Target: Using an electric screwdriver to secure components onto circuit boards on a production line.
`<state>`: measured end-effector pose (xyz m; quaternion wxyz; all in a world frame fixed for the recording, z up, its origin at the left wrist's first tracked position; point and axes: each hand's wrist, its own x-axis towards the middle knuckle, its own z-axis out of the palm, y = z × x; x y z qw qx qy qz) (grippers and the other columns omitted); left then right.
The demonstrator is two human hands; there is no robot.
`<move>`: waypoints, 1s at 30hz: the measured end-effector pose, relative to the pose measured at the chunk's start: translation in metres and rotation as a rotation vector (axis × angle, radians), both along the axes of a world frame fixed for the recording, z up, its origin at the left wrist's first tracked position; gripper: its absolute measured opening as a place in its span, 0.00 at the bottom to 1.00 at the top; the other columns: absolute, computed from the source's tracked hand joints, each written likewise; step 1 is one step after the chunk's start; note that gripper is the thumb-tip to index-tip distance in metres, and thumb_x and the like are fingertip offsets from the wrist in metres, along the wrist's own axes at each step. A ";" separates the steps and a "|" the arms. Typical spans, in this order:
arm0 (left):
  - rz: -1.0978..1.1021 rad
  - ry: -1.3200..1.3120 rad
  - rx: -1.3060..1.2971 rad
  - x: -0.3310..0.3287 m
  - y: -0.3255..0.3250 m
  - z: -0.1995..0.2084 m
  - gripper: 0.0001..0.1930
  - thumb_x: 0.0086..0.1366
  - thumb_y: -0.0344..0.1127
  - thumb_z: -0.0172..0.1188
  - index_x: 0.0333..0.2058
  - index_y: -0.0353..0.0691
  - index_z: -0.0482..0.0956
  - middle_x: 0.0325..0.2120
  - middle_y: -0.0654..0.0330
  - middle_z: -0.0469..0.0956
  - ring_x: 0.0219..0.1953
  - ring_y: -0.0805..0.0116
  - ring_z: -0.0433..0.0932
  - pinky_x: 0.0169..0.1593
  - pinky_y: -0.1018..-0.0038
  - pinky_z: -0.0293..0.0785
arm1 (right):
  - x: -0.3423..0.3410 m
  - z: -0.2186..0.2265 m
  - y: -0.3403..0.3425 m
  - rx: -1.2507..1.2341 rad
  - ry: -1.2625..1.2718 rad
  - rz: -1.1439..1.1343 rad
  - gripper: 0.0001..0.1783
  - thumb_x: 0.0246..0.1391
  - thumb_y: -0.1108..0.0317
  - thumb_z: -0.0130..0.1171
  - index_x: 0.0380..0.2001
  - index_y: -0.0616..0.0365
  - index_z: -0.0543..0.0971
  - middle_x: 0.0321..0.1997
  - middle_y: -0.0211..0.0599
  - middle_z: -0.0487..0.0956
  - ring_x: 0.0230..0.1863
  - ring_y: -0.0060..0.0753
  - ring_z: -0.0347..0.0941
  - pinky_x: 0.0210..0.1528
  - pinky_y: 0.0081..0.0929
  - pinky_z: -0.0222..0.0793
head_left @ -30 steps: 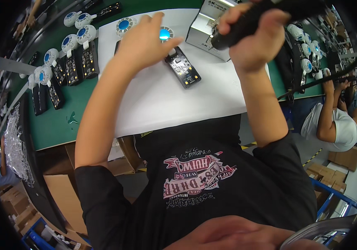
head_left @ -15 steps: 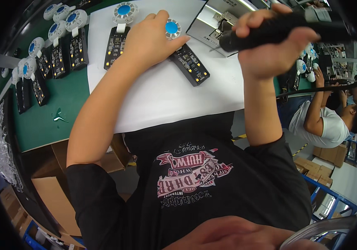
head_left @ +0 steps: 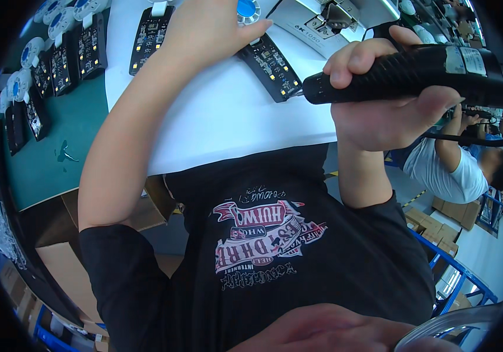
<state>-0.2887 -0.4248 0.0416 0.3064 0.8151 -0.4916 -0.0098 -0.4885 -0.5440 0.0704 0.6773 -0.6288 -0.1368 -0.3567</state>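
Observation:
My right hand [head_left: 380, 120] is wrapped round a thick black electric screwdriver [head_left: 404, 73], held almost level. The screwdriver's thin tip meets the lower right end of a black circuit-board unit [head_left: 270, 69] lying aslant on white paper. At that unit's upper end is a round white piece [head_left: 248, 10] with a blue centre. My left hand [head_left: 210, 29] holds the unit there, its thumb stretched across the top; the other fingers run out of the picture. Left of my left hand lies a second circuit-board unit [head_left: 150, 38], partly covered by the wrist.
A silver metal box [head_left: 307, 32] with a small mechanism stands behind the screwdriver. Several similar units [head_left: 90, 50] lie on the green mat [head_left: 52, 170] at left. The screwdriver's black cable [head_left: 474, 141] runs at right, near a co-worker in a white shirt [head_left: 448, 167].
My right hand has brought the screwdriver down from beside the metal box to the end of the circuit-board unit. My left hand stays on that unit. The whole view has shifted slightly.

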 end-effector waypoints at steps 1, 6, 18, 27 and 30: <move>0.004 -0.003 -0.006 0.000 0.000 0.000 0.28 0.58 0.52 0.70 0.41 0.29 0.75 0.36 0.37 0.81 0.40 0.38 0.82 0.45 0.52 0.79 | 0.000 0.000 0.000 0.002 0.001 0.000 0.50 0.63 0.21 0.37 0.64 0.58 0.69 0.38 0.43 0.82 0.31 0.36 0.78 0.35 0.37 0.74; 0.012 0.031 0.028 0.001 -0.001 0.001 0.28 0.58 0.52 0.70 0.40 0.29 0.75 0.36 0.37 0.81 0.39 0.37 0.82 0.45 0.52 0.79 | 0.002 -0.004 -0.001 -0.024 -0.030 0.048 0.50 0.63 0.21 0.37 0.64 0.58 0.69 0.38 0.43 0.82 0.31 0.36 0.78 0.35 0.36 0.74; -0.076 -0.206 -0.061 0.039 0.000 0.007 0.34 0.55 0.59 0.73 0.48 0.35 0.79 0.41 0.43 0.83 0.41 0.43 0.84 0.43 0.56 0.81 | -0.040 0.031 -0.009 0.536 -0.176 0.025 0.42 0.63 0.26 0.44 0.55 0.57 0.73 0.31 0.33 0.72 0.29 0.30 0.70 0.40 0.34 0.65; 0.625 -0.057 0.046 0.241 -0.014 0.035 0.40 0.64 0.66 0.60 0.54 0.29 0.77 0.50 0.37 0.81 0.55 0.44 0.81 0.58 0.57 0.77 | -0.092 -0.021 0.022 0.194 -0.097 -0.452 0.40 0.65 0.29 0.48 0.57 0.57 0.68 0.31 0.37 0.76 0.28 0.30 0.73 0.37 0.32 0.70; 0.606 -0.094 0.285 0.252 -0.022 0.022 0.36 0.66 0.63 0.60 0.55 0.32 0.79 0.53 0.41 0.80 0.56 0.46 0.80 0.60 0.59 0.76 | -0.087 -0.032 0.016 0.028 -0.069 -0.509 0.41 0.64 0.30 0.52 0.59 0.57 0.66 0.32 0.39 0.77 0.29 0.32 0.75 0.40 0.32 0.73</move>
